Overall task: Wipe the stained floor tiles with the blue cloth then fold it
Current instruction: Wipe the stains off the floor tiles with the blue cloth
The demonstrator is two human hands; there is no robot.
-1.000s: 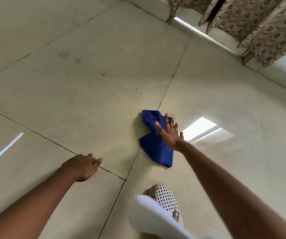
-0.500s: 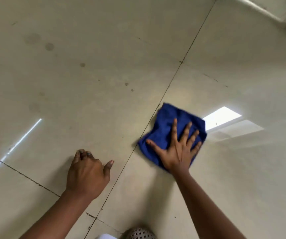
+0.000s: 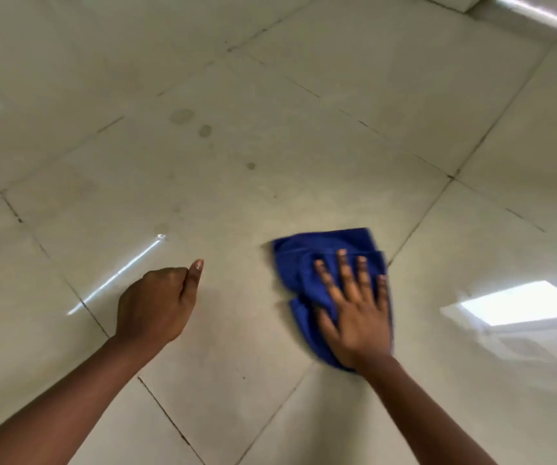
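Note:
The blue cloth (image 3: 307, 263) lies bunched on the cream floor tiles (image 3: 270, 78), just left of a grout line. My right hand (image 3: 354, 310) presses flat on the cloth with straight, spread fingers, covering its near right part. My left hand (image 3: 156, 303) rests on the tile to the left, fingers curled under into a fist and thumb pointing forward, holding nothing. Round grey stains (image 3: 181, 115) and smaller spots (image 3: 251, 166) mark the tile beyond both hands.
Dark grout lines cross the floor diagonally. A bright window reflection (image 3: 518, 302) lies on the tile to the right of the cloth, and a thin light streak (image 3: 119, 271) runs left of my left hand. A pale wall base shows at the top right corner.
The view has shifted, and my right hand has slid the cloth across the grout line onto the stained tile, bunching it. My left hand has stayed planted on the floor.

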